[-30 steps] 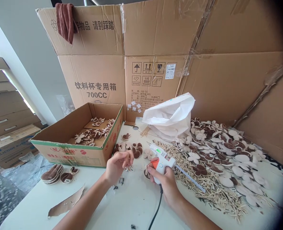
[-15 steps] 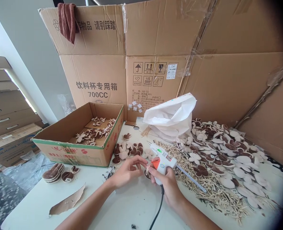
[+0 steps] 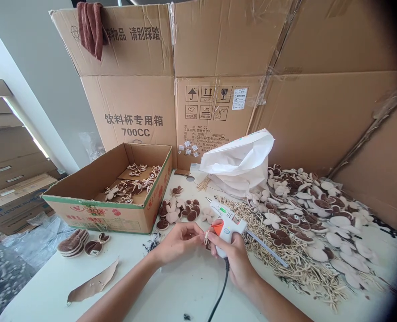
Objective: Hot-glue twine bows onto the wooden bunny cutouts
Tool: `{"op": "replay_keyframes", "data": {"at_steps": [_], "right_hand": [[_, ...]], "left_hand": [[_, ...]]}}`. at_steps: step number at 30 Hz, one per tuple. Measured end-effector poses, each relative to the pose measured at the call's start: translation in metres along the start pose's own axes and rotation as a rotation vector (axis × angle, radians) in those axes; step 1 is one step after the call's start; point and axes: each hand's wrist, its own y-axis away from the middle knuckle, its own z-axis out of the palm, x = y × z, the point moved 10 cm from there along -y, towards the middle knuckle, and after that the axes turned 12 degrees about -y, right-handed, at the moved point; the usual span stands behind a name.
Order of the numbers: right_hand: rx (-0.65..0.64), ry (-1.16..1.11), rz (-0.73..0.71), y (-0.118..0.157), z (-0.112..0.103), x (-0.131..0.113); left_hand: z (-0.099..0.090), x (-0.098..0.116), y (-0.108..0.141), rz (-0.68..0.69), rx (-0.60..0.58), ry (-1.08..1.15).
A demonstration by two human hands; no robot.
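Right hand: wrapped around the glue gun, over the worktop.
Left hand: fingertips at the cord bow between both hands; cannot tell if pinching.
Box, worktop's left edge: bow-tied pieces, apparently done.
Pile, far right corner: many pieces, seemingly left.

Box: table's back left corner
Bag: back edge
Pieces: back right corner
Glue gun: before bag
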Motion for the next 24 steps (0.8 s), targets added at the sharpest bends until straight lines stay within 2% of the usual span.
{"op": "replay_keyframes", "data": {"at_steps": [8, 16, 24], "right_hand": [[0.062, 0.005, -0.009, -0.004, -0.013, 0.009], [0.029, -0.006, 0.007, -0.004, -0.008, 0.007], [0.093, 0.026, 0.003, -0.004, -0.014, 0.008]], "left_hand": [[-0.003, 0.001, 0.000, -0.034, 0.025, -0.048], [-0.004, 0.000, 0.000, -0.054, 0.043, -0.037], [0.001, -0.004, -0.001, -0.027, 0.006, -0.042]]}}
